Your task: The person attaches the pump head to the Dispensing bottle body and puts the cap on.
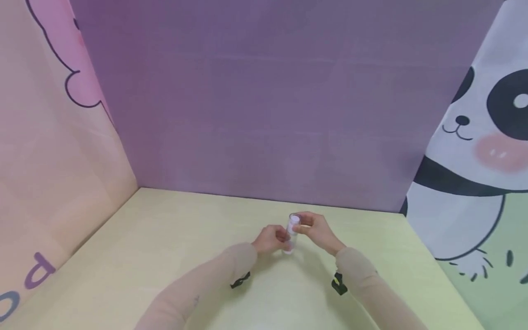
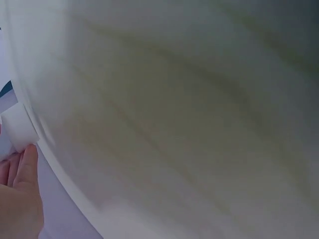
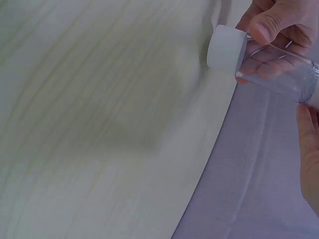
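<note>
A clear bottle (image 3: 286, 82) with a white cap (image 3: 227, 49) stands nearly upright, cap end down, between the two hands in the head view. My left hand (image 1: 270, 238) grips its lower part near the cap, thumb on one side and fingers behind. Higher up, my right hand (image 1: 316, 230) holds the upper end between thumb and fingers. Another white part (image 1: 294, 220) shows through the clear top; in the right wrist view it is cut off at the edge. Only the white cap (image 2: 20, 127) and part of the left hand show in the left wrist view. I cannot tell whether the cap touches the table.
The pale yellow table (image 1: 165, 229) spreads around the hands. A purple wall panel (image 1: 264, 114) stands at its back edge. Side panels flank it, a pink one (image 1: 53, 160) at left and one with a panda (image 1: 466, 220) at right.
</note>
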`<state>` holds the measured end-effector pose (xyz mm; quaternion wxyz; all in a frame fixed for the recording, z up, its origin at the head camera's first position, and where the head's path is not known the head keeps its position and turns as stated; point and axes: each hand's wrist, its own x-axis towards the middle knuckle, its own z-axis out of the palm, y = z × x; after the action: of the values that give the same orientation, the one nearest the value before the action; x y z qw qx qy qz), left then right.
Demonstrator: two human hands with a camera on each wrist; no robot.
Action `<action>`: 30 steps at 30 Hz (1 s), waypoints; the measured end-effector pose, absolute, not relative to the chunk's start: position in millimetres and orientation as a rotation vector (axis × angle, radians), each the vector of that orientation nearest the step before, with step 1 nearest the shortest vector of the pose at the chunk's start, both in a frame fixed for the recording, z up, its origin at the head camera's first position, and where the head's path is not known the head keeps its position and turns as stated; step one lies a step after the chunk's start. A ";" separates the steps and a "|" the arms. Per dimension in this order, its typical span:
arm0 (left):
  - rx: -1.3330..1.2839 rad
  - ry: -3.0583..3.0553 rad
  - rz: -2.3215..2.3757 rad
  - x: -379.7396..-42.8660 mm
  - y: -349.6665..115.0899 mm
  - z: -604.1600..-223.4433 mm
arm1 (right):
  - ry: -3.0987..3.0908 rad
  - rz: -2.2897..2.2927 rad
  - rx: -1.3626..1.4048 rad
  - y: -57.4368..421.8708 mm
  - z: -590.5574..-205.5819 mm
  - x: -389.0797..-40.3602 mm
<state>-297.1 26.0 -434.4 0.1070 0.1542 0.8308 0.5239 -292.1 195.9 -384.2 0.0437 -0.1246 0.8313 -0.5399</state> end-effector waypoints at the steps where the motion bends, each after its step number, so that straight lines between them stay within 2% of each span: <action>1: 0.452 2.450 1.532 -297.1 26.7 -434.8 | 2.549 -1.642 -0.370 196.0 -385.4 -292.1; 22: 0.490 2.408 1.622 -281.3 40.1 -446.1 | 2.550 -1.667 -0.326 205.9 -404.0 -276.6; 30: 0.429 2.417 1.524 -289.2 31.5 -425.7 | 2.527 -1.526 -0.417 211.7 -381.9 -280.0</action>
<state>-289.2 31.5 -425.7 0.1257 0.1474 0.8298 0.5234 -280.0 211.7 -381.9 0.0801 -0.1393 0.8449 -0.5103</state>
